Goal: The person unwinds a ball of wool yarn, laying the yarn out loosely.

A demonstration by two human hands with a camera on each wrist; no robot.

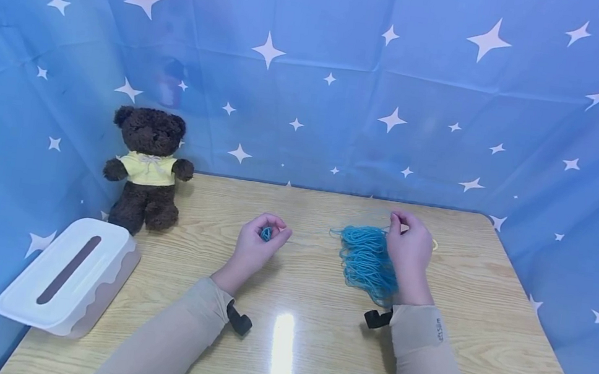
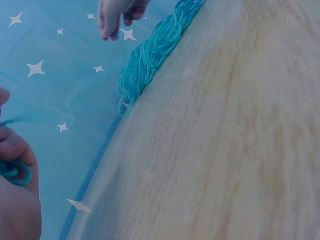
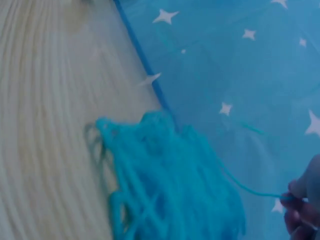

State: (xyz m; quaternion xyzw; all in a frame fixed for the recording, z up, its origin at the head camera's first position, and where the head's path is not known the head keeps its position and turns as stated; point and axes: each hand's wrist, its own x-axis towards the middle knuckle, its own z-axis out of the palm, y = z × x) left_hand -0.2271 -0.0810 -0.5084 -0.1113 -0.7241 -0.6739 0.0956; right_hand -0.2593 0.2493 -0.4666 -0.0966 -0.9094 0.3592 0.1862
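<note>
A loose heap of teal yarn (image 1: 364, 260) lies on the table just left of my right hand (image 1: 411, 250). Between its thumb and fingers, that hand pinches a single strand (image 3: 252, 192) that leads out of the heap, seen in the right wrist view. My left hand (image 1: 255, 247) is farther left, raised over the table. Its curled fingers hold a small wound coil of the same yarn (image 1: 266, 233), and loops of it (image 2: 17, 172) stick out in the left wrist view. A thin, blurred strand stretches from the left hand's fingertips toward the right.
At the left edge stands a white box with a slotted lid (image 1: 70, 274). Behind it, a brown teddy bear in a yellow top (image 1: 150, 169) leans by the starry blue curtain (image 1: 311, 89). A small pale yellow loop (image 1: 435, 245) shows beside the right hand on the wooden table (image 1: 483, 334).
</note>
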